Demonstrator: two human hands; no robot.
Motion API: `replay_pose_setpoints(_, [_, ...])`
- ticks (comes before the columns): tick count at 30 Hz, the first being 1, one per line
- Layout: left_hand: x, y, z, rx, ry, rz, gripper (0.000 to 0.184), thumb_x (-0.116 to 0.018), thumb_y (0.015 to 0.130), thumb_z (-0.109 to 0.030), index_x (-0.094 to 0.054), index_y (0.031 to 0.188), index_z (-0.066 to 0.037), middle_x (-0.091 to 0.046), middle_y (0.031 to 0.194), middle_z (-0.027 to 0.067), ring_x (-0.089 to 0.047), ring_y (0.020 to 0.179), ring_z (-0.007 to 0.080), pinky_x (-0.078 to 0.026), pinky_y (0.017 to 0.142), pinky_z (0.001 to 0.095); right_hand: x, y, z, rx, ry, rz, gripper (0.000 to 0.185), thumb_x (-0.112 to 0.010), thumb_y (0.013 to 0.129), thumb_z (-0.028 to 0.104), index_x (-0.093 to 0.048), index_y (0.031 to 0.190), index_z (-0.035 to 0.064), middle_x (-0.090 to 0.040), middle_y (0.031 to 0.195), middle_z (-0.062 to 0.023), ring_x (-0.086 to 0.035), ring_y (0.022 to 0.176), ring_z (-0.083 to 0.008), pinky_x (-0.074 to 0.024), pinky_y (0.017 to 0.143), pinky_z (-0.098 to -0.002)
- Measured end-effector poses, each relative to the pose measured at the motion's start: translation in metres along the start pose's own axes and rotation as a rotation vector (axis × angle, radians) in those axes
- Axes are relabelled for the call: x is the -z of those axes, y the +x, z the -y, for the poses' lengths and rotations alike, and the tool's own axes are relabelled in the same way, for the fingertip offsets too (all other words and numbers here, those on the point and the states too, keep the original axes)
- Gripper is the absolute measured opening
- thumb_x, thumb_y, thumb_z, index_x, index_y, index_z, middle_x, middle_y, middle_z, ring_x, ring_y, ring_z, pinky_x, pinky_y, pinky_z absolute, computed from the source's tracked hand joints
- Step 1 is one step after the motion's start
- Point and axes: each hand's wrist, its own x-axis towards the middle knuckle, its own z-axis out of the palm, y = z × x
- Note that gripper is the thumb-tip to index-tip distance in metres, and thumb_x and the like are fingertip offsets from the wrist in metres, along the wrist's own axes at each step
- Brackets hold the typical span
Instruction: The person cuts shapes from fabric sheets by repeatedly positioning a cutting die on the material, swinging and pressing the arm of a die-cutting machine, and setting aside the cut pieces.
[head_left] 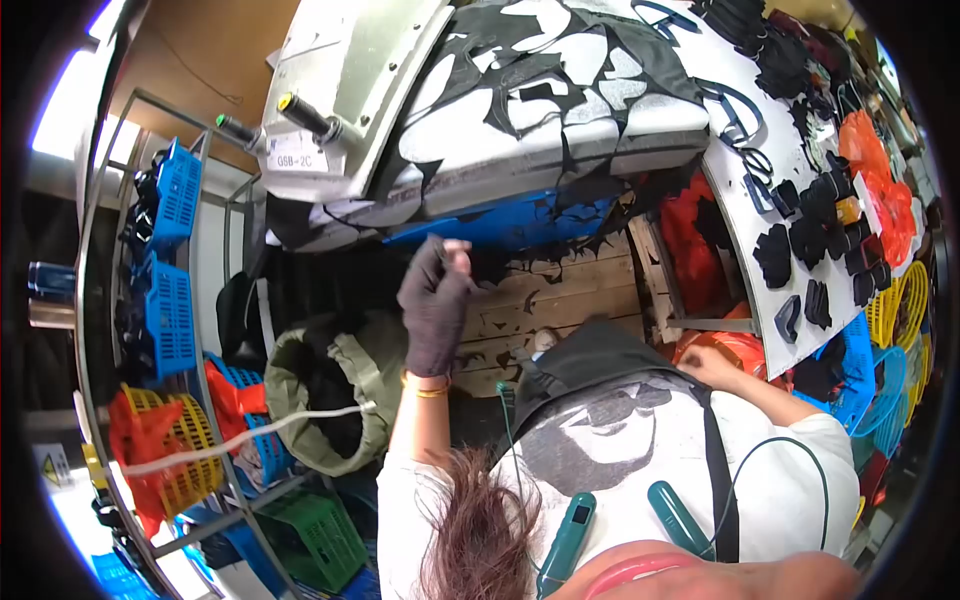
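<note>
My left hand (436, 305), in a dark glove with bare fingertips, is raised in front of the press machine. Its fingers are bent, the thumb stands a little apart, and nothing shows in it. Bare and low at my right side, my right hand (708, 366) rests by the edge of the black apron (610, 362), close to an orange plastic bag (735, 348). Its fingertips are partly hidden. On the machine's bed lie black cut fabric scraps (520, 105) with white gaps between them. Above the bed's left side is the machine's pale arm (335, 80), with two handles.
A white table (780, 250) at right carries stacks of dark cut pieces (825, 225) and red bags. Left stands a metal rack with blue baskets (168, 315) and a yellow basket (185, 450). An open green sack (300, 400) sits beside me; scraps litter the wooden pallet (560, 290).
</note>
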Motion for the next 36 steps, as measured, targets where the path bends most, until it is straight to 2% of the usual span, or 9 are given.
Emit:
replay_pose_setpoints(2, [0.001, 0.024, -0.068, -0.413, -0.259, 0.17, 0.039, -0.051, 0.097, -0.037, -0.064, 0.105, -0.001, -0.063, 0.1, 0.0088, -0.058, 0.089, 0.0216, -0.045, 0.083, 0.0328, 0.012, 0.037, 0.033, -0.058, 0.271, 0.069, 0.018, -0.064, 0.09, 0.019, -0.061, 0.094, 0.0019, -0.063, 0.074, -0.0043, -0.059, 0.063, -0.01, -0.0488, 0.057, -0.0286])
replay_pose_setpoints(5, [-0.009, 0.042, -0.146, -0.778, -0.686, 0.489, 0.036, -0.052, 0.095, -0.034, -0.063, 0.104, -0.001, -0.063, 0.099, 0.0079, -0.059, 0.088, 0.0206, -0.045, 0.083, 0.0328, 0.034, 0.088, 0.086, 0.066, 0.296, -0.004, 0.018, -0.063, 0.091, 0.019, -0.059, 0.097, 0.0019, -0.061, 0.073, -0.0027, -0.056, 0.061, -0.0088, -0.0465, 0.055, -0.026])
replay_pose_setpoints(10, [-0.051, 0.077, -0.206, -0.945, -0.926, 0.735, 0.031, -0.054, 0.092, -0.029, -0.061, 0.102, -0.001, -0.063, 0.096, 0.0065, -0.06, 0.088, 0.0191, -0.046, 0.085, 0.0328, 0.094, 0.181, 0.157, 0.419, 0.312, -0.19, 0.013, -0.061, 0.09, 0.013, -0.06, 0.092, -0.0002, -0.062, 0.077, -0.0018, -0.055, 0.071, -0.0067, -0.0463, 0.065, -0.025])
replay_pose_setpoints(16, [-0.102, 0.16, -0.221, -1.022, -0.874, 0.608, 0.025, -0.056, 0.089, -0.023, -0.058, 0.1, -0.001, -0.064, 0.094, 0.0047, -0.061, 0.087, 0.0171, -0.046, 0.086, 0.0328, 0.186, 0.301, 0.234, 0.569, 0.28, -0.528, 0.012, -0.061, 0.089, 0.011, -0.063, 0.091, -0.0005, -0.062, 0.077, -0.0034, -0.056, 0.071, -0.0083, -0.0464, 0.067, -0.0245])
replay_pose_setpoints(21, [-0.121, 0.284, -0.094, -0.69, 0.069, -0.156, 0.027, -0.062, 0.081, -0.022, -0.057, 0.101, -0.004, -0.061, 0.094, 0.0056, -0.061, 0.094, 0.0163, -0.047, 0.086, 0.0341, 0.213, 0.404, 0.271, 0.552, -0.216, -0.869, 0.038, -0.067, 0.084, 0.033, -0.064, 0.104, 0.0006, -0.061, 0.109, -0.016, -0.055, 0.103, -0.032, -0.0453, 0.088, -0.0395])
replay_pose_setpoints(23, [-0.119, 0.323, -0.013, -0.289, 0.449, 0.028, 0.034, -0.069, 0.074, -0.016, -0.058, 0.103, -0.003, -0.06, 0.096, 0.0138, -0.058, 0.085, 0.0271, -0.048, 0.079, 0.036, 0.209, 0.419, 0.283, 0.52, -0.228, -0.751, 0.035, -0.07, 0.081, 0.033, -0.063, 0.092, 0.0006, -0.057, 0.099, -0.0147, -0.051, 0.1, -0.0331, -0.0429, 0.087, -0.0412])
replay_pose_setpoints(25, [-0.129, 0.334, 0.041, -0.335, 1.08, 0.202, 0.032, -0.068, 0.076, -0.024, -0.059, 0.101, -0.006, -0.058, 0.096, 0.0118, -0.057, 0.089, 0.0289, -0.047, 0.079, 0.0381, 0.206, 0.432, 0.284, 0.522, -0.305, -0.759, 0.031, -0.069, 0.081, 0.031, -0.062, 0.083, 0.0005, -0.055, 0.095, -0.0136, -0.051, 0.097, -0.0321, -0.0427, 0.083, -0.0424])
replay_pose_setpoints(31, [-0.153, 0.35, 0.076, -0.361, 1.494, 0.456, 0.021, -0.058, 0.084, -0.022, -0.061, 0.1, -0.009, -0.06, 0.098, 0.0096, -0.059, 0.094, 0.0256, -0.047, 0.079, 0.0366, 0.213, 0.416, 0.296, 0.472, -0.321, -0.598, 0.027, -0.066, 0.079, 0.025, -0.064, 0.071, -0.0005, -0.059, 0.091, -0.0158, -0.053, 0.097, -0.0323, -0.0424, 0.085, -0.0436])
replay_pose_setpoints(36, [-0.138, 0.34, 0.075, -0.706, 1.292, 0.502, 0.013, -0.057, 0.079, -0.019, -0.061, 0.087, -0.01, -0.06, 0.084, 0.0057, -0.062, 0.082, 0.0216, -0.052, 0.067, 0.0354, 0.21, 0.37, 0.291, 0.458, -0.359, -0.329, 0.03, -0.065, 0.079, 0.025, -0.061, 0.068, -0.0025, -0.058, 0.079, -0.0199, -0.058, 0.085, -0.0371, -0.0471, 0.077, -0.0454])
